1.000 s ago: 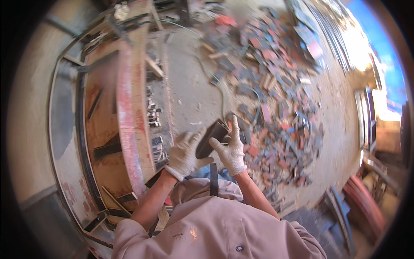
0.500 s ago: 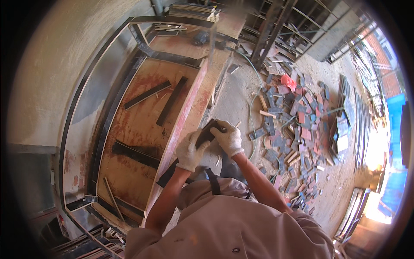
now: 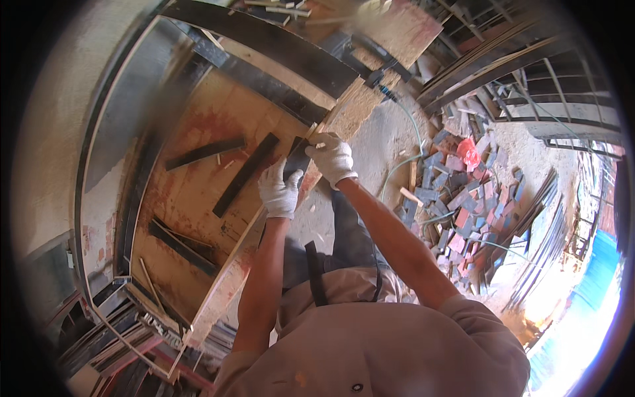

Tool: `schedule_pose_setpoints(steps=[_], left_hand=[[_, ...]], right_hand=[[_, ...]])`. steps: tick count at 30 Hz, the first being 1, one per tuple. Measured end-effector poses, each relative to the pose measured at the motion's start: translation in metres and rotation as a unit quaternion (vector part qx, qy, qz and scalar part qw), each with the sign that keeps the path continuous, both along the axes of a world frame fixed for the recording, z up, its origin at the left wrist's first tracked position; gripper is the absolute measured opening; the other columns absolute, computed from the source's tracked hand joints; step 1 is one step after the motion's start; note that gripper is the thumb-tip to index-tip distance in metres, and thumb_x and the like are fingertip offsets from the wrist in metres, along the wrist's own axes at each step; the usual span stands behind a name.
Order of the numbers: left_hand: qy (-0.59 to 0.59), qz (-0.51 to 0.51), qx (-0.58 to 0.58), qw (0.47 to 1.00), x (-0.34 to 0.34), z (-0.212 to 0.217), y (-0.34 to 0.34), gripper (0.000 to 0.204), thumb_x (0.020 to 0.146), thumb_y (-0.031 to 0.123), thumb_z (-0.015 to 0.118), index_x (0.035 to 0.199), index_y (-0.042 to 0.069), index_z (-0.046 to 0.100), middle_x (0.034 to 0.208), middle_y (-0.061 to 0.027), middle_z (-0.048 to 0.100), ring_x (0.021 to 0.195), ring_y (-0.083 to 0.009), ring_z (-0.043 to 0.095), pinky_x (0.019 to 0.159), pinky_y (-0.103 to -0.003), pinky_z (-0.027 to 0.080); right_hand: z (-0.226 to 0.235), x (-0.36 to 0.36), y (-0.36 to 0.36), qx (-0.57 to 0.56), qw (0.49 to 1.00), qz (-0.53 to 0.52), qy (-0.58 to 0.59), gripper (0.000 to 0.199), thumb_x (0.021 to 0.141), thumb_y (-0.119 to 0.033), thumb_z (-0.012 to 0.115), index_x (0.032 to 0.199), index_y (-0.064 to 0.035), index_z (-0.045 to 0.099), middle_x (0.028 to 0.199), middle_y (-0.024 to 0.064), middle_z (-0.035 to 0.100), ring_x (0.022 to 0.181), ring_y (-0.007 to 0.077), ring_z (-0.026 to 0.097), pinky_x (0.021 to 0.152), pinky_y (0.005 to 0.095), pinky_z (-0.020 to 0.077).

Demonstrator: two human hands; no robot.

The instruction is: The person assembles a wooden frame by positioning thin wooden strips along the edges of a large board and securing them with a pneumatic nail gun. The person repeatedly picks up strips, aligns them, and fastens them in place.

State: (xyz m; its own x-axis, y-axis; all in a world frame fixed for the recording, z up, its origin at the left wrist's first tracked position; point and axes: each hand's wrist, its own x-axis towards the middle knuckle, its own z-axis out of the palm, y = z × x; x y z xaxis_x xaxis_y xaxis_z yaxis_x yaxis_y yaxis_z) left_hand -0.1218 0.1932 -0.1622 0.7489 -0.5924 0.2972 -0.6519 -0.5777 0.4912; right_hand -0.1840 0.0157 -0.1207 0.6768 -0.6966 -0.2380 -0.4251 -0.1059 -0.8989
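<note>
Between my two hands is a short dark-faced board piece [image 3: 299,157], held at the near edge of the wooden bench top. My left hand [image 3: 279,190], in a white work glove, grips its lower left side. Fingers of my gloved right hand [image 3: 332,159] close on its upper right end and hide part of it. Several dark wooden strips lie on the stained bench top to the left, one long dark strip [image 3: 246,175] being closest to my left hand. A dark-edged wooden frame [image 3: 281,89] surrounds this part of the bench.
A black air tool [image 3: 377,63] with a green hose [image 3: 418,129] rests at the bench's far end. Board offcuts [image 3: 456,192] are heaped on the floor at right, a red plastic bag [image 3: 468,153] among them. Long thin strips [image 3: 539,238] lie beyond. Metal racks stand far right.
Both hands have carried the board piece forward and left, from beside the bench to its edge. My view has shifted, bringing the frame's far end and the air tool closer.
</note>
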Motion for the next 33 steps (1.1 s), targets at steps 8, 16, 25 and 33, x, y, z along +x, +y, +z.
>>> schedule_pose_setpoints(steps=[8, 16, 25, 33], left_hand=[[0.041, 0.019, -0.015, 0.999, -0.011, 0.011, -0.016, 0.053, 0.086, 0.030, 0.080, 0.128, 0.004, 0.061, 0.121, -0.0130, 0.069, 0.105, -0.0377, 0.066, 0.090, -0.048, 0.052], [0.097, -0.025, 0.098, 0.990, 0.028, 0.043, -0.024, 0.054, 0.090, 0.043, 0.075, 0.127, 0.005, 0.065, 0.107, -0.0144, 0.068, 0.097, -0.0364, 0.066, 0.083, -0.045, 0.053], [0.093, -0.010, 0.129, 0.987, 0.010, 0.045, -0.025, 0.057, 0.089, 0.037, 0.079, 0.129, -0.001, 0.064, 0.119, -0.0175, 0.067, 0.109, -0.0372, 0.065, 0.092, -0.046, 0.053], [0.069, 0.014, 0.129, 0.989, -0.003, 0.043, -0.017, 0.064, 0.087, 0.038, 0.081, 0.136, 0.001, 0.062, 0.131, -0.0202, 0.065, 0.121, -0.0393, 0.060, 0.101, -0.047, 0.049]], right_hand=[[-0.022, -0.034, -0.042, 0.131, 0.987, 0.033, 0.086, 0.032, 0.091, -0.024, 0.077, 0.113, -0.0001, 0.073, 0.093, 0.0106, 0.077, 0.083, 0.0141, 0.072, 0.073, 0.0297, 0.0579], [-0.020, -0.024, 0.021, 0.490, 0.868, 0.068, 0.036, 0.027, 0.090, -0.013, 0.076, 0.112, 0.0015, 0.070, 0.092, 0.0101, 0.075, 0.085, 0.0181, 0.072, 0.076, 0.0313, 0.0588], [-0.025, -0.025, 0.056, 0.483, 0.874, -0.049, 0.022, 0.019, 0.091, -0.010, 0.075, 0.102, 0.0054, 0.069, 0.092, 0.0108, 0.074, 0.084, 0.0159, 0.071, 0.076, 0.0297, 0.0588], [-0.047, -0.030, 0.050, 0.443, 0.895, 0.047, 0.014, 0.020, 0.094, -0.009, 0.072, 0.106, 0.0065, 0.068, 0.095, 0.0113, 0.074, 0.087, 0.0174, 0.070, 0.077, 0.0317, 0.0590]])
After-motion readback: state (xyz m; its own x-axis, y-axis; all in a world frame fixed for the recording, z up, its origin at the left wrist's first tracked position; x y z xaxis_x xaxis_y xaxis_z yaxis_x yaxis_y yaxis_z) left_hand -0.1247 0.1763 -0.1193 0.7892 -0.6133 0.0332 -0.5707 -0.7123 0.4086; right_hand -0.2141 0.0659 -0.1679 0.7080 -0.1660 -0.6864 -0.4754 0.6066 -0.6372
